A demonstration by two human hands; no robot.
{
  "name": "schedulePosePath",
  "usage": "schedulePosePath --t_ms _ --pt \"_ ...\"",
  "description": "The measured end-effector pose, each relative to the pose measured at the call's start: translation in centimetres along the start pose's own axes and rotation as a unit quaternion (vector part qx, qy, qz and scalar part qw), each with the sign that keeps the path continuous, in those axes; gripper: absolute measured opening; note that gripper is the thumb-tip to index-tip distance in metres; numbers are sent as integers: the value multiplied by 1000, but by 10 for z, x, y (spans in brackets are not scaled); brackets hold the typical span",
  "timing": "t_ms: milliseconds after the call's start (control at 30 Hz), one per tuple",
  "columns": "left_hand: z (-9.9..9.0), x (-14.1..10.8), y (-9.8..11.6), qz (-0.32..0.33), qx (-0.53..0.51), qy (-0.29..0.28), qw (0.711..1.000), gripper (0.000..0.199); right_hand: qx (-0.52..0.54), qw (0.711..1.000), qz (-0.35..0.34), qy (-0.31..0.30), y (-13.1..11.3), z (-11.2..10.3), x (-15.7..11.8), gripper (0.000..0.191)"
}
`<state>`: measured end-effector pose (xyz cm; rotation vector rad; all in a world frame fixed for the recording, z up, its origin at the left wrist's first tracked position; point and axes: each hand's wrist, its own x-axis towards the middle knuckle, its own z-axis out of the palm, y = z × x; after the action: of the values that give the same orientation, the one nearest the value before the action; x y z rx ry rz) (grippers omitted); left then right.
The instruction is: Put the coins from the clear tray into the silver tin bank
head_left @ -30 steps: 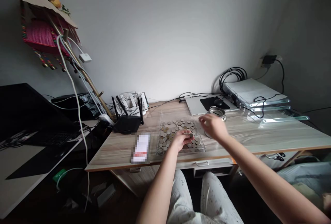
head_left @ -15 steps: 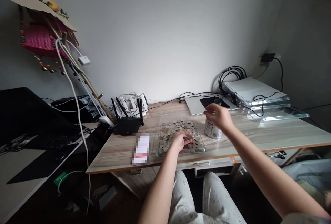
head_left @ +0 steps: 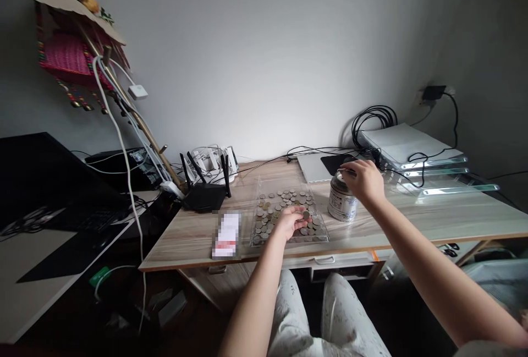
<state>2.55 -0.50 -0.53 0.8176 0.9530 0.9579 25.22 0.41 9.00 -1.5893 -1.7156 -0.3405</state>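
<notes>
A clear shallow tray [head_left: 322, 237] lies on the desk with many loose coins [head_left: 290, 196] spread inside it. My left hand [head_left: 291, 222] is over the tray's front part, palm partly up and fingers curled, holding a dark coin [head_left: 306, 215] near the fingertips. Right of the tray stands a round tin can [head_left: 342, 206] with printed writing on its side. At the can's top edge is my right hand [head_left: 365, 182], thumb and fingers pinched together. Whatever is between these fingertips is too small to make out.
Left of the tray lies a blurred white-and-red phone-like item [head_left: 227, 236]. Behind it stands a black router [head_left: 205, 196] with upright antennas. A silver laptop [head_left: 310, 168] and stacked clear trays [head_left: 424, 150] are at the back right, with black cables around them.
My right hand has moved slightly right and down, closer to the can's top, uncovering more of its front. My left hand stays over the tray, its coin slightly shifted. The view has tilted slightly.
</notes>
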Motion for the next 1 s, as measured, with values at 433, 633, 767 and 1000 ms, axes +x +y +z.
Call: schedulePosePath --t_ms 433,633,767,1000 --pt "-1 2 -1 -14 -20 -31 999 11 67 966 -45 -244 -63 39 -51 16" --pt "-1 3 0 -27 -25 -15 999 21 20 995 66 -74 -7 -2 9 21" --pt "-1 6 -1 -34 -22 -5 999 30 -43 985 101 -134 25 -2 22 20" --pt "-4 3 -3 -10 -7 -31 999 29 -13 999 -17 -47 -11 -1 -4 28"
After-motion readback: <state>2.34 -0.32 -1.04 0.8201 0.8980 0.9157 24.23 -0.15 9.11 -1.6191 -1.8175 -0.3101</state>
